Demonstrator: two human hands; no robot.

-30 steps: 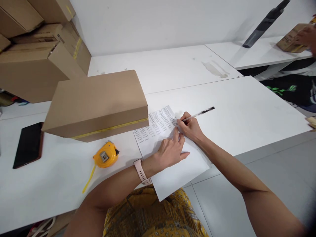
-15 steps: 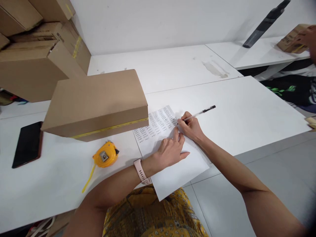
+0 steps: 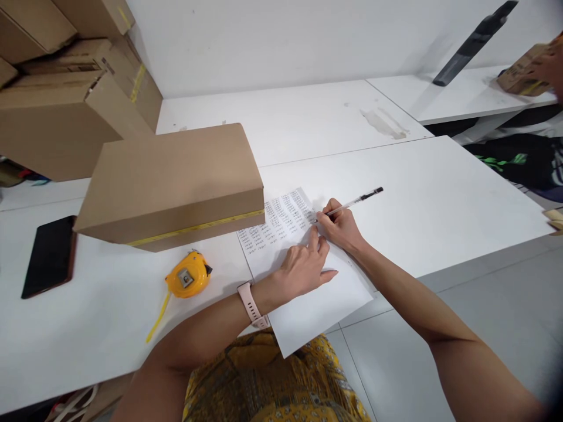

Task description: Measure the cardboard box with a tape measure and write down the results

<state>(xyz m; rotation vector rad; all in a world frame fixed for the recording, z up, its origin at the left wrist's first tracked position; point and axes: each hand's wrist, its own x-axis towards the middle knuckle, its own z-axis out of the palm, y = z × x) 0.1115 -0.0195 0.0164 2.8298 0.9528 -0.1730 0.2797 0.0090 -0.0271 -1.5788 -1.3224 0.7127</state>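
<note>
My right hand (image 3: 340, 225) is closed round a clear pen (image 3: 359, 200) with a black end, its tip at the right edge of the handwriting on a white sheet of paper (image 3: 316, 310). Several rows of small handwritten entries fill the sheet's upper part. Flat on the paper lies my left hand (image 3: 304, 266), fingers extended, index fingertip close to the pen tip. The sheet's lower corner hangs past the table edge. A closed cardboard box (image 3: 176, 176) with yellow tape along its side covers the upper left of the sheet.
An orange tape measure (image 3: 188, 275) and a dark phone (image 3: 49, 257) lie on the white table (image 3: 109, 316) at left. Stacked cartons (image 3: 48, 123) stand behind. At far right, another person's hand (image 3: 549, 64) touches a small box (image 3: 523, 70) near a dark bottle (image 3: 468, 50).
My hands and the paper have barely moved; the pen's rear end shifts very slightly. At far right, the other person's hand and the small box have shifted a little.
</note>
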